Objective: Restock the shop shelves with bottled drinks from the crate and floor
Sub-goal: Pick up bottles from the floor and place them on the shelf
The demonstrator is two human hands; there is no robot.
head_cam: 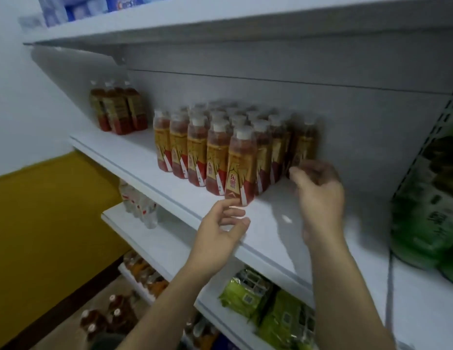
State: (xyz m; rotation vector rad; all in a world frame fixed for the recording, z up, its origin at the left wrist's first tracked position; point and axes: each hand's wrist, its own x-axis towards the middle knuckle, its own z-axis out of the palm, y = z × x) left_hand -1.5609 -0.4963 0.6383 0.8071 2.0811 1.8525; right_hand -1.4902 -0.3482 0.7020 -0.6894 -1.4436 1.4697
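Observation:
Several red-and-gold labelled tea bottles [215,157] with white caps stand in rows on the white middle shelf [276,223]. My right hand [319,190] reaches to the right end of the group. Its thumb and curled fingers hold the base of the rightmost bottle [305,142], which stands upright on the shelf; the hand is blurred. My left hand [223,228] hovers at the shelf's front edge just below the front bottle [239,170], with fingers loosely curled and nothing in it. A few more such bottles [116,109] stand apart at the shelf's far left.
Green packs [432,198] fill the shelf to the right. Below are clear water bottles [139,205], green snack bags [258,304] and orange drinks [144,271]. Dark capped bottles [106,317] stand on the floor. An upper shelf [195,24] overhangs.

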